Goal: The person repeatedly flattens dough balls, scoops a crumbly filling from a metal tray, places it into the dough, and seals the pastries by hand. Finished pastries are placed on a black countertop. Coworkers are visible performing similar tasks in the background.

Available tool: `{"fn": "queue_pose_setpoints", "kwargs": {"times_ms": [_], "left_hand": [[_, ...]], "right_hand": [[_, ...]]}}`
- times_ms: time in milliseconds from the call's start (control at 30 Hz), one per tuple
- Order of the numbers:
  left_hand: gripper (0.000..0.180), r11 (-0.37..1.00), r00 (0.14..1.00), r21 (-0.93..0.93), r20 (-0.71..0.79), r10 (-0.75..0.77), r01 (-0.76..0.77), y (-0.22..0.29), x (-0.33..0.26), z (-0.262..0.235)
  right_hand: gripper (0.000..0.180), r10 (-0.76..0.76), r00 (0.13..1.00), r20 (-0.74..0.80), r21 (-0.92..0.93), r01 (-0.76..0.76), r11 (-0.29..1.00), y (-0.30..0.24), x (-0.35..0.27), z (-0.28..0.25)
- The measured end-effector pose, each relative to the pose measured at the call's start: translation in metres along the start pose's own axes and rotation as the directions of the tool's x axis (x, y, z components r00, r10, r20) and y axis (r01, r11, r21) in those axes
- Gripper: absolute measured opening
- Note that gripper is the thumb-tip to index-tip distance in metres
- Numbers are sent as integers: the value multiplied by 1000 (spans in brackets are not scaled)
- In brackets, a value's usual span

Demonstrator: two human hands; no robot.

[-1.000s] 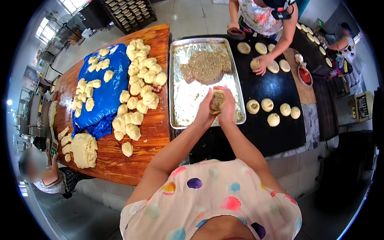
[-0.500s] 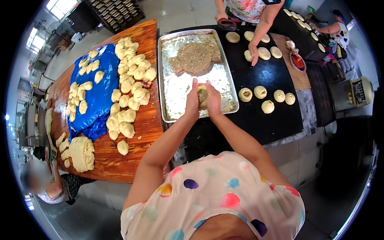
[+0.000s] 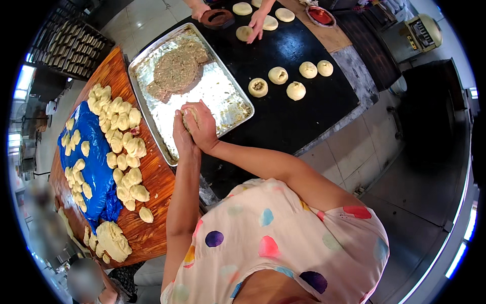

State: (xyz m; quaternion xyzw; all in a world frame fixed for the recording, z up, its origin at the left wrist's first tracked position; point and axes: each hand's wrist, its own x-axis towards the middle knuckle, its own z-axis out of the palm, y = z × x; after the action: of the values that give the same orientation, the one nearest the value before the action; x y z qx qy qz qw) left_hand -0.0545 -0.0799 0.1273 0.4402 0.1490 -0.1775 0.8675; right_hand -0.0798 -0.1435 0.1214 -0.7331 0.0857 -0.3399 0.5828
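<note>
Above the near end of a metal tray (image 3: 237, 112), my left hand (image 3: 183, 136) and my right hand (image 3: 204, 127) are cupped together around a filled dough ball (image 3: 190, 119). Only a little pale dough shows between the fingers; the rest is hidden. A mound of brown-green minced filling (image 3: 177, 71) lies in the far part of the tray. Right of the tray, several round filled buns (image 3: 296, 90) sit on the black work surface (image 3: 309, 121). One nearer the tray has an opening with filling showing (image 3: 258, 87).
Left, a wooden table (image 3: 154, 177) holds many dough pieces (image 3: 132, 147), a blue plastic sheet (image 3: 91, 152) and a large dough lump (image 3: 112, 240). Across the surface, a co-worker's hand (image 3: 257, 24) touches a flat dough round (image 3: 244, 33); the other holds a brown round tool (image 3: 217, 19).
My view has turned, so the tray and tables appear shifted left and tilted. My hands have closed more tightly around the filled dough, the right now wrapping over it.
</note>
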Motion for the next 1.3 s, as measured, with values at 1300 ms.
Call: {"fn": "queue_pose_setpoints", "kwargs": {"times_ms": [1300], "left_hand": [[29, 989, 980, 89, -156, 127, -114, -65, -29, -16]], "right_hand": [[56, 278, 934, 224, -28, -279, 960, 28, -22, -23]]}}
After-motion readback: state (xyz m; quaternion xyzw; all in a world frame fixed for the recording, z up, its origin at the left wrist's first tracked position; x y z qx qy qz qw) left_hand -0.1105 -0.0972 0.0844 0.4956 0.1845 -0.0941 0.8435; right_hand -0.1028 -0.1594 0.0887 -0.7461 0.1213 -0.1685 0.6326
